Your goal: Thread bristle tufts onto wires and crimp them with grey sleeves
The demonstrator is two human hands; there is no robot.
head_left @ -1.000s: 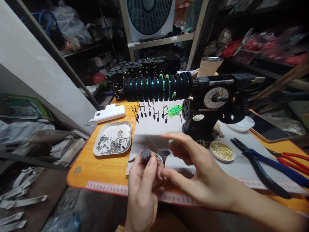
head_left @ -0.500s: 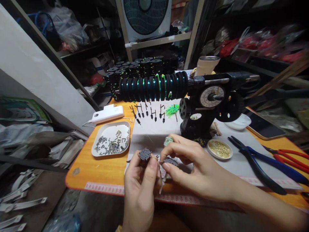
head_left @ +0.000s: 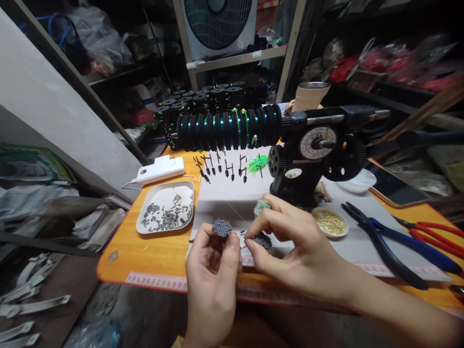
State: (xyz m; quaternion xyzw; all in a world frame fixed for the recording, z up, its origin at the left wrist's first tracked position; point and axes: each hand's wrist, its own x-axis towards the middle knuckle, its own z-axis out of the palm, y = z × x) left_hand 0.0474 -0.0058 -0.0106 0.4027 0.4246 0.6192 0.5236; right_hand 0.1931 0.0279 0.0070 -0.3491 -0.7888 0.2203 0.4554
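Note:
My left hand (head_left: pixel 213 270) is closed around a round bundle of thin grey rods (head_left: pixel 222 228), whose packed ends face up. To its right, my right hand (head_left: pixel 290 237) pinches thumb and index finger together close to my left thumb. Whatever is in that pinch is too small to make out. Below the right fingers a second dark grey bundle (head_left: pixel 262 239) is partly covered. A pale green clump (head_left: pixel 261 208) shows beside the raised fingers of that hand; whether they touch it I cannot tell. Small dark bits (head_left: pixel 242 232) lie between the hands.
Behind the hands stands a black winding machine (head_left: pixel 293 181) with a ribbed black roller (head_left: pixel 228 128). Left is a white tray (head_left: pixel 141 224) of small grey pieces. On the right are a dish of gold bits (head_left: pixel 329 222), blue-handled pliers (head_left: pixel 387 241), red-handled pliers (head_left: pixel 435 232) and a phone (head_left: pixel 397 183).
The right hand has moved slightly right and up, leaving a small gap between the fingertips of both hands. The left hand still holds the grey bundle, tilted a little differently.

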